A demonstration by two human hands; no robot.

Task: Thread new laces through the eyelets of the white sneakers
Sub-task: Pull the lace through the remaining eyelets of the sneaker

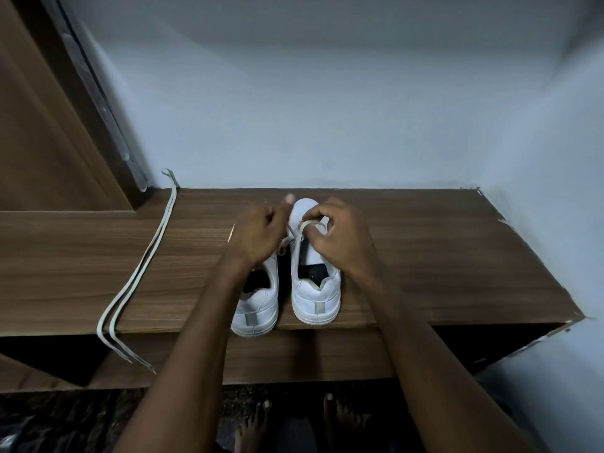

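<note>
Sneakers [315, 289] of smooth white leather-like material, slightly shiny. Laces [143, 266] of flat woven cloth, matt. Shelf [425, 256] of brown wood-grain laminate, smooth, edges chipped; wall [327, 109] painted, matt.

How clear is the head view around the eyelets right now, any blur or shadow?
Head view: dim, bluish light; left hand motion-blurred; right hand sharper, shading the lace on the right sneaker; eyelets indistinct; wide-angle bends the shelf edges.

A wood-grain shelf [425, 256] carries two white sneakers: left sneaker [258, 305] at its near edge, right sneaker [315, 299] beside it. A spare lace [143, 266] lies at left, ends hanging over the edge.
</note>
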